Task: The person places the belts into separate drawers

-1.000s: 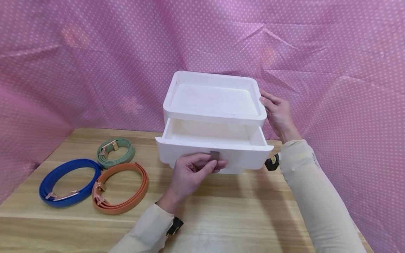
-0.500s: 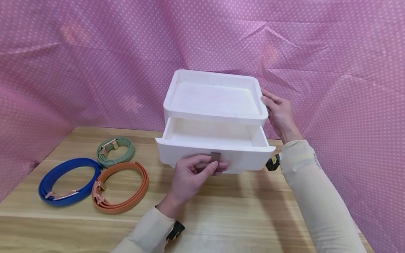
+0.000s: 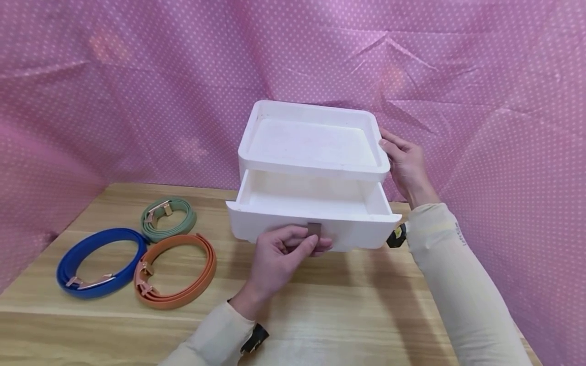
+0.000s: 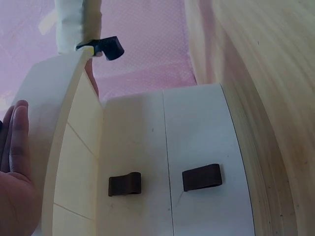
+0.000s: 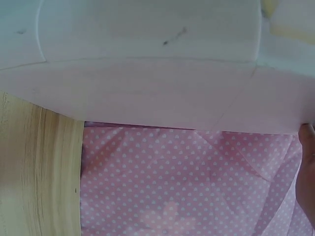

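Note:
A white drawer unit (image 3: 316, 170) with a tray-like top stands at the back of the table. Its top drawer (image 3: 357, 233) is pulled partway out, and its visible inside is bare. With thumb and fingers, my left hand (image 3: 280, 254) pinches the brown pull tab (image 3: 314, 229) on the drawer front. My right hand (image 3: 406, 165) grips the unit's upper right side, thumb at the tray rim; some of its fingers are hidden behind. Below, in the left wrist view, two lower drawers (image 4: 197, 132) are closed, each with a brown tab (image 4: 202, 177).
To the left on the wooden table (image 3: 339, 310) lie three coiled belts with gold-coloured buckles: a green belt (image 3: 186, 221), a blue belt (image 3: 68, 259) and an orange belt (image 3: 209, 264). A pink dotted cloth (image 3: 183, 91) hangs behind and around the sides.
The top drawer's front, with my left hand on its tab, has shifted slightly toward me and to the right. My right hand keeps its grip on the unit. The belts stay put.

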